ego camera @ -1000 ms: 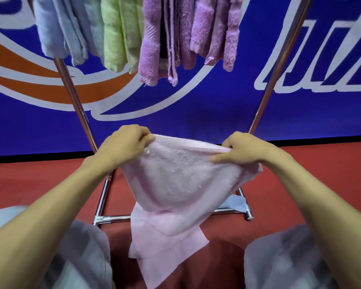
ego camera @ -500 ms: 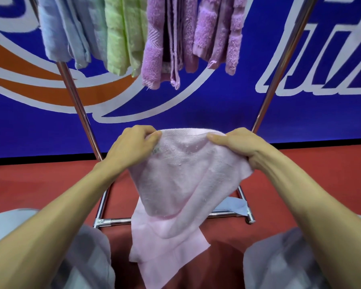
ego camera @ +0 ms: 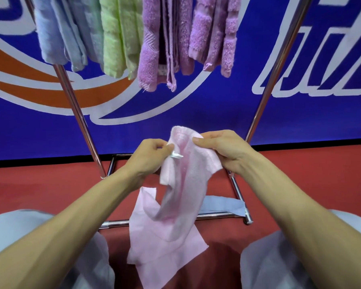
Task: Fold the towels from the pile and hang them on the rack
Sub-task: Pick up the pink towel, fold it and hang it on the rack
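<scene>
I count 2 hands: my left hand [ego camera: 149, 158] and my right hand [ego camera: 222, 151], both pinched on 1 pale pink towel [ego camera: 175, 205]. Hung above: 2 blue towels [ego camera: 58, 34], 1 green towel [ego camera: 119, 36], and purple towels [ego camera: 188, 36], 2 as far as I can tell, the folds making it unsure. 1 rack [ego camera: 77, 107] with 2 slanted uprights in sight. 1 blue cloth [ego camera: 221, 205] low by the rack's base.

Both bare forearms reach forward and converge on the pink towel [ego camera: 183, 184]. The left hand [ego camera: 149, 158] pinches its left edge, fingers curled. The right hand [ego camera: 221, 149] grips its upper right fold, thumb on top, close beside the left.
</scene>
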Tool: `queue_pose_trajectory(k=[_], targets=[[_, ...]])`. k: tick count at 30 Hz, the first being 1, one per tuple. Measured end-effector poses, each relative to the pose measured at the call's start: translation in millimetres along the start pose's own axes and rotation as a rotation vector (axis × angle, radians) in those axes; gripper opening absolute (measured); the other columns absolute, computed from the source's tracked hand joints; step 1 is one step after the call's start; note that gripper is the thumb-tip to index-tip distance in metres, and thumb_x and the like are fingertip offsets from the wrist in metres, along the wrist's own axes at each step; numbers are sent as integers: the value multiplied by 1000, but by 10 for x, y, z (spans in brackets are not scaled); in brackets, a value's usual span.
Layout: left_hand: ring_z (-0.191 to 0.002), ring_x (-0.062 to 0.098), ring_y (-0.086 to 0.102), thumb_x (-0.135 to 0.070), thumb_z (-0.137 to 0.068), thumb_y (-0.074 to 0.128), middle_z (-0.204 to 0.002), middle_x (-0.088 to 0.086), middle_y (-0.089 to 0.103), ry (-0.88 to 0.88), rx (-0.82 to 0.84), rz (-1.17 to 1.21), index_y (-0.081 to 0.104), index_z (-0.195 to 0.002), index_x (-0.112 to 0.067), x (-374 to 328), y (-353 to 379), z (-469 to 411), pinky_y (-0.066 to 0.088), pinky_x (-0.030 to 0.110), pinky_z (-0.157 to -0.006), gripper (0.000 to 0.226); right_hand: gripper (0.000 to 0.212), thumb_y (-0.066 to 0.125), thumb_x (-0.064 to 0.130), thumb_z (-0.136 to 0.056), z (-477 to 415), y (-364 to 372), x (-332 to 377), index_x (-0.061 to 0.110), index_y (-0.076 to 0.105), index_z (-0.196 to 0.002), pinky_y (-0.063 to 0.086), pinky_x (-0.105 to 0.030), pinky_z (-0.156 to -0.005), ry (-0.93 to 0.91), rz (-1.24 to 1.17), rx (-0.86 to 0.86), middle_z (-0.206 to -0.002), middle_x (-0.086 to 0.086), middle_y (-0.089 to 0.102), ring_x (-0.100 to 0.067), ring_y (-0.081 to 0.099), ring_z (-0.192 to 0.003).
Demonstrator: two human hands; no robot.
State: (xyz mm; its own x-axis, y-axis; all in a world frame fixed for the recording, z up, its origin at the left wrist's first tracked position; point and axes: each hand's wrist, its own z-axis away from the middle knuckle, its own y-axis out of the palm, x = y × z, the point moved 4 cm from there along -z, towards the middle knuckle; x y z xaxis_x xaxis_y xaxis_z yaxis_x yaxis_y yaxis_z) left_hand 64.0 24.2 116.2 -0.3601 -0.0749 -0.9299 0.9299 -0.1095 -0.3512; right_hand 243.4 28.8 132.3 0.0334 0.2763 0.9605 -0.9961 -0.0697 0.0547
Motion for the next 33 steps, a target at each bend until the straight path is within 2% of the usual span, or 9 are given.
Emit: queue_pose_trajectory(k=[5,8,11,14,20,22,26,30,33], targets=[[-59,18,51,-26,-88,60,-65,8,60,125,-98,-269,65,-80,-8,-72,39,-17,44,31,-58,21,20,72,-3,-76,-2,62,33,-8,70,-96,59,-31,-67,-65,-52,-51,-90,-20,71,-24,69,-76],[-59,19,53,-24,-88,60,-68,13,65,137,-130,-296,66,-80,-11,-83,49,-23,46,32,-58,16,20,66,-9,-78,-12,74,25,-9,70,-98,58,-33,-72,-67,-53,-53,-92,-21,70,-24,68,-78],[-58,22,60,-22,-89,59,-74,17,69,56,-125,-135,66,-83,-6,-52,55,-15,53,37,-57,18,18,62,-10,-80,-16,136,-24,-7,70,-96,57,-33,-74,-77,-25,-36,-92,-20,70,-23,68,-77],[-51,19,65,-15,-94,54,-73,16,69,-46,-54,94,62,-88,0,-39,106,24,51,26,-46,18,16,64,-7,-82,-4,219,-81,-6,69,-97,58,-27,-69,-92,3,-9,-86,-15,70,-20,69,-72],[-69,26,73,-4,-97,43,-90,27,70,-186,24,428,61,-98,10,-64,114,67,61,31,-60,23,18,72,11,-82,36,289,-95,8,73,-100,53,-23,-80,-182,199,49,-98,-5,74,-12,68,-89],[-73,29,73,0,-96,41,-93,28,70,-235,24,533,58,-104,14,-72,91,76,61,31,-60,24,28,75,16,-80,83,302,-77,12,71,-107,52,-20,-83,-233,289,106,-103,0,74,-7,68,-95],[-65,32,73,5,-94,36,-83,29,69,-288,1,707,49,-105,16,-86,70,106,59,34,-52,21,52,84,22,-67,133,303,-59,16,68,-116,52,-31,-94,-351,474,170,-111,5,72,-7,66,-105],[-72,33,73,6,-90,32,-78,26,71,-279,64,722,56,-97,11,-98,113,122,61,36,-64,26,33,70,6,-79,168,258,8,15,71,-111,52,-18,-88,-481,673,77,-107,4,73,-3,67,-99],[-79,35,72,5,-89,33,-84,26,71,-269,65,659,67,-84,7,-96,114,120,61,36,-73,34,38,55,-6,-82,163,218,31,13,71,-111,48,-11,-87,-542,822,-27,-108,1,73,-6,67,-101]])
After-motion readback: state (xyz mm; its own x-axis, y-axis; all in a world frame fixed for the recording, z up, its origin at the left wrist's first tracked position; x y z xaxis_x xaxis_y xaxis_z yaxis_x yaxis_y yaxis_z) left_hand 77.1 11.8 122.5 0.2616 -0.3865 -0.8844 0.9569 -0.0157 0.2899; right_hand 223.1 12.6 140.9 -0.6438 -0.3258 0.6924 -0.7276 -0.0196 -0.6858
